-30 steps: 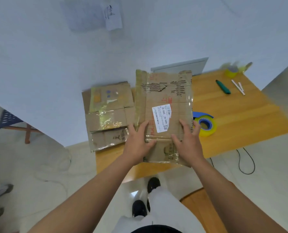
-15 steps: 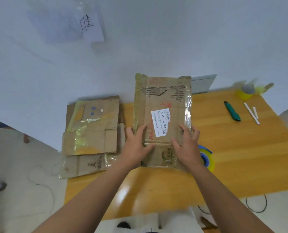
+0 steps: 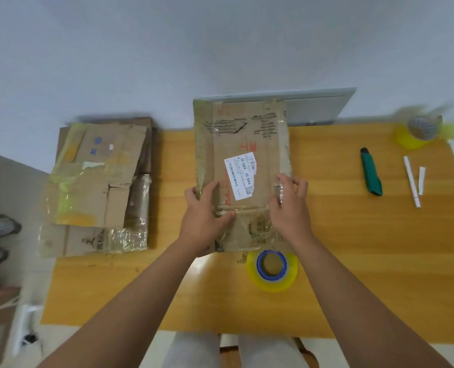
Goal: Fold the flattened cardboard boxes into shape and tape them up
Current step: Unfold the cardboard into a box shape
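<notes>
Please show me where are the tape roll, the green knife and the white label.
tape roll (image 3: pixel 287 284), head view, yellow outer ring
green knife (image 3: pixel 371 173), head view, middle of handle
white label (image 3: pixel 240 176), head view, centre of sticker

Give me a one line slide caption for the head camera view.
Both hands, left and right, grip a flattened brown cardboard box above a yellow tape roll on the wooden table.

Bright, even light, soft shadows; wide-angle bending (edges smeared), centre sharp.

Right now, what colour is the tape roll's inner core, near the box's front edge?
Blue core, yellow roll: tape roll, in the head view.
</notes>
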